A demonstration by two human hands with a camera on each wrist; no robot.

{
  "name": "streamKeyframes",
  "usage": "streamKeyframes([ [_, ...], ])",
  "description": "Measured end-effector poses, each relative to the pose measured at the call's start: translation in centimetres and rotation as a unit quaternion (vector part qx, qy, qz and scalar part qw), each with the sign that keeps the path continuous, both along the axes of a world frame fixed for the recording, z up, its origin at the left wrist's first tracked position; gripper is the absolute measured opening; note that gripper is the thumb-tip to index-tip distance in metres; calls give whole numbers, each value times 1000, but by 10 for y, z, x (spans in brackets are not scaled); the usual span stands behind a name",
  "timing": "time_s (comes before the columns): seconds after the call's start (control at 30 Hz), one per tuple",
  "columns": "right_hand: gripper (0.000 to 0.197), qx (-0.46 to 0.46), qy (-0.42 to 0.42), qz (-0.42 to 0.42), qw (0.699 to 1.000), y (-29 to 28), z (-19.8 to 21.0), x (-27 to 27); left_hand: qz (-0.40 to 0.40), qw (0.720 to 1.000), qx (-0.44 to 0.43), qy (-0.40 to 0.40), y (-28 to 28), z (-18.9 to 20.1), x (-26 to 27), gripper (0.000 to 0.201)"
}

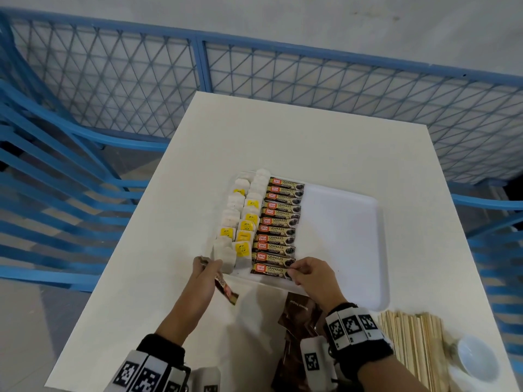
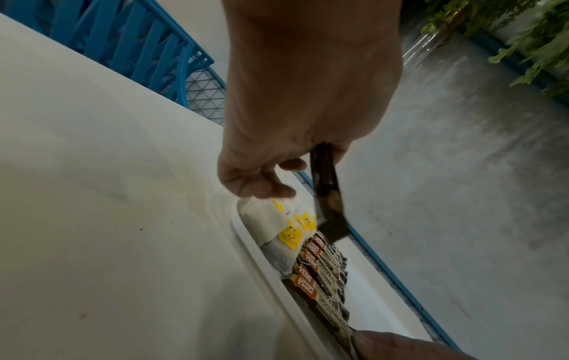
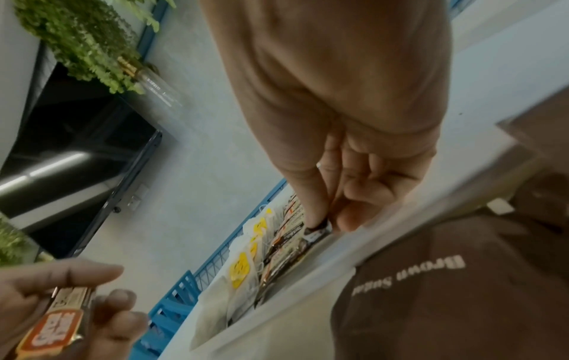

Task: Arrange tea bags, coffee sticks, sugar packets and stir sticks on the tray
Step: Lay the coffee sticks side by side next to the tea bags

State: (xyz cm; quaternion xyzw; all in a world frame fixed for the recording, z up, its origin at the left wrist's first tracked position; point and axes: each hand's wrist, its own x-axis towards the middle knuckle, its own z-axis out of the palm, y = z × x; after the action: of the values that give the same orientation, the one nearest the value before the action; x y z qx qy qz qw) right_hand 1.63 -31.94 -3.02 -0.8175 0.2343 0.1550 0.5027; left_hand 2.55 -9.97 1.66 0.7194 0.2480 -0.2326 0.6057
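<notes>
R hand [image 1: 311,274] pinches nearest brown coffee stick's [image 1: 271,270] right end, laid crosswise closing the row in white plastic tray [image 1: 353,222]. L hand [image 1: 205,275] grips spare coffee stick [image 1: 226,290], near tray's front-left corner, w/ long axis angled toward it.

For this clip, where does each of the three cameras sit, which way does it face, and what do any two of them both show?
Head: worn on the head, faces forward and down at the tray on the white table; both forearms and hands show.
Left wrist: looks along the left hand, which holds a coffee stick.
Right wrist: looks along the right hand, pinching the nearest coffee stick in the row; brown sugar packets alongside.
Shared: both wrist views show the yellow-tagged tea bags.
</notes>
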Motion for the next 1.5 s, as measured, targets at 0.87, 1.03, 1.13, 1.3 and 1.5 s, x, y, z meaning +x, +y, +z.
streamKeyframes([
  [0.87,11,229,-43,72,970,34,37,-14,-55,990,-101,-86,-12,-3,-2,9],
  [1.03,6,250,-82,54,963,36,41,-8,-188,976,-36,-101,-16,4,-1,9],
  [1.13,8,219,-87,96,967,38,40,-10,-206,974,-43,-87,-18,4,-1,7],
  [1.3,9,104,-73,219,968,32,35,-19,-177,981,-5,-79,-14,5,1,13],
  [1.5,23,116,-46,176,976,19,25,-25,-162,982,4,-99,-12,-5,3,8],
])
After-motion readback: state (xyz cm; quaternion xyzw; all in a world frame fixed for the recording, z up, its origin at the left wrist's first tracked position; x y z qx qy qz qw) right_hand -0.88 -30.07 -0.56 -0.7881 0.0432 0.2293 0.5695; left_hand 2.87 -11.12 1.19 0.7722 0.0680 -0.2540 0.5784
